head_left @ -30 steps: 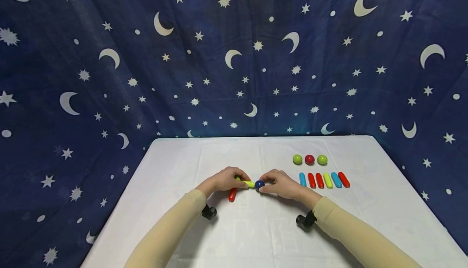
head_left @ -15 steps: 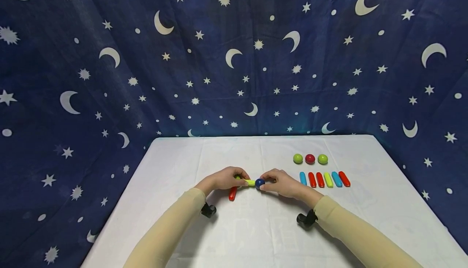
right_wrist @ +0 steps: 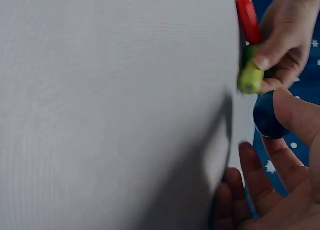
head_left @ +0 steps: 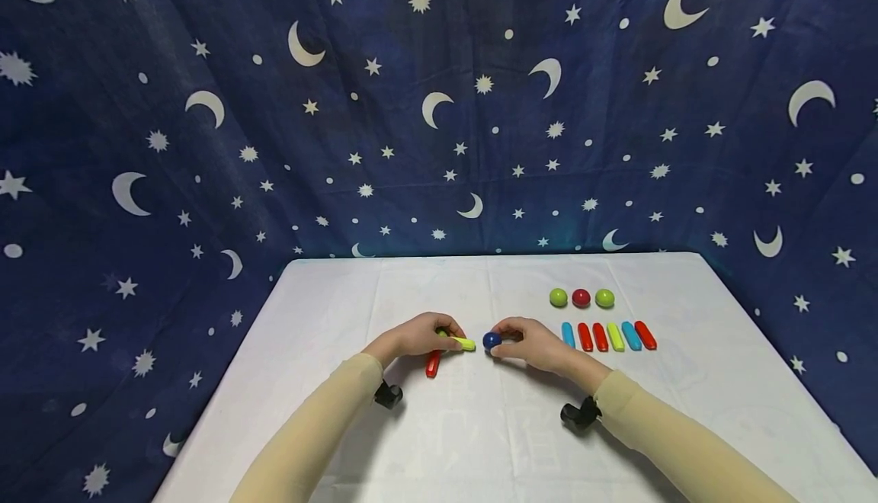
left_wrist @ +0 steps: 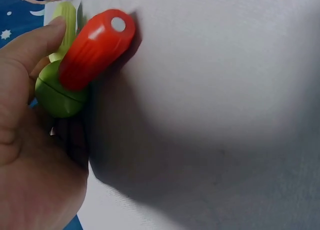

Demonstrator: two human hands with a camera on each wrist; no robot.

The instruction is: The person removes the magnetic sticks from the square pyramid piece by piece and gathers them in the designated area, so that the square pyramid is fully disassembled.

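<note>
My left hand [head_left: 417,335] pinches a yellow rod [head_left: 468,344] between thumb and fingers. One end of that rod meets a green ball [left_wrist: 60,94], mostly covered by the hand in the head view. From the same ball a red rod [left_wrist: 97,49] sticks out, a pale round spot on its free end; the head view has this red rod pointing toward me. Between thumb and fingertips my right hand [head_left: 536,344] holds a dark blue ball [head_left: 491,341]. A small gap separates the blue ball from the yellow rod's free end.
Right of my right hand lies a row of rods, among them a blue rod [head_left: 568,334], a red rod [head_left: 645,335] and a yellow rod [head_left: 615,338]. Behind them sit two green balls [head_left: 559,298] and a red ball [head_left: 581,299]. A white cloth [head_left: 439,442] covers the table.
The blue ball has come away from the yellow rod's end, moving slightly right with my right hand. My left hand and its joined pieces have shifted a little left.
</note>
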